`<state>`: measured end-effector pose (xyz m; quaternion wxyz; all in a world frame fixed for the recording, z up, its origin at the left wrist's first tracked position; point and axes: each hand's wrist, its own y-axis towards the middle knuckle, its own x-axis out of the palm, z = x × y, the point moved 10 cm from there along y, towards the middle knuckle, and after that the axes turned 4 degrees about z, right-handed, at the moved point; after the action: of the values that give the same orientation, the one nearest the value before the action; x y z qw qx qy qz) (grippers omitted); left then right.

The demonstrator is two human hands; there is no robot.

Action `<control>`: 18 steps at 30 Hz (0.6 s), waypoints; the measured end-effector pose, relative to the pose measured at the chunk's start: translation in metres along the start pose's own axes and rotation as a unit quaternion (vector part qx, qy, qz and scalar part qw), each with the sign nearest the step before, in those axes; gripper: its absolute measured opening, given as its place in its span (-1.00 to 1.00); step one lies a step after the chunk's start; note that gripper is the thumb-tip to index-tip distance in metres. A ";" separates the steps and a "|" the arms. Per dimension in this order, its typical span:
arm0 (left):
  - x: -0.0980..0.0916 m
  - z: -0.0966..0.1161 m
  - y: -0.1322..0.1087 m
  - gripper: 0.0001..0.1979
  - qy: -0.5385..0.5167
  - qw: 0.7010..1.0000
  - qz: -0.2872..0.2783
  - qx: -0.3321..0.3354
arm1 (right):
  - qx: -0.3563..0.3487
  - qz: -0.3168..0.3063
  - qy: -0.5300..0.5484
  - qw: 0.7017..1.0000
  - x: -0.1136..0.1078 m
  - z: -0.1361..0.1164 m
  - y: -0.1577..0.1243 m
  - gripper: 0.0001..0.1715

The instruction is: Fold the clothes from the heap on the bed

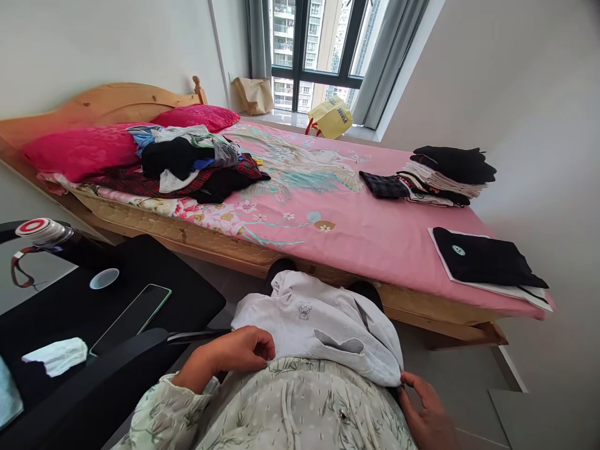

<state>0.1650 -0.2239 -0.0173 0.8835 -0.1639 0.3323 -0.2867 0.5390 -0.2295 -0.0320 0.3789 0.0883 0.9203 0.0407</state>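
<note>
A white garment [323, 312] with a small dark printed figure lies spread across my lap. It is rumpled, and a slit-like opening shows near its lower middle; I cannot tell which kind of clothing it is. My left hand [234, 351] is closed in a pinch at its near left edge, beside my waist. At the right side, my right hand [424, 406] pinches the garment's right edge between thumb and finger. The garment's far end hangs over my knees, close to the side of the bed.
A bed with a pink sheet [375, 231] stands ahead. It bears a loose clothes heap [187, 159], a folded stack [445, 175] and a folded black garment [487, 256]. At left, a black chair seat [187, 275] holds a phone [131, 320], a flask [60, 240] and a tissue [56, 356].
</note>
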 end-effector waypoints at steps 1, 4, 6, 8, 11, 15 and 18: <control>0.000 -0.001 0.001 -0.72 0.004 1.000 0.005 0.002 | -0.007 -0.001 0.002 1.000 0.002 -0.003 0.000 -0.77; 0.001 -0.001 0.004 -0.73 0.015 1.000 0.013 0.004 | 0.003 0.022 0.009 1.000 -0.002 -0.006 0.003 -0.80; 0.003 -0.002 0.006 -0.73 0.020 1.000 0.007 0.001 | 0.045 0.032 0.006 0.998 -0.007 0.000 0.004 -0.80; 0.001 -0.003 0.007 -0.71 0.031 0.999 0.024 -0.004 | 0.086 0.037 -0.005 0.996 -0.015 0.006 0.004 -0.80; -0.024 0.002 0.007 -0.71 0.066 0.990 0.126 -0.001 | 0.119 0.052 -0.024 0.991 -0.031 0.006 0.006 -0.81; -0.071 0.033 -0.010 -0.79 0.064 0.963 0.258 0.052 | 0.117 0.119 0.007 0.986 -0.058 -0.025 0.023 -0.85; -0.099 0.067 -0.026 -0.83 0.006 0.966 0.242 0.096 | 0.116 0.204 0.085 0.968 -0.090 -0.059 0.048 -0.74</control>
<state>0.1393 -0.1764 0.0923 0.9363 0.0085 0.3378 -0.0961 0.5667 -0.2006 0.0792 0.2703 0.3139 0.9100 0.0172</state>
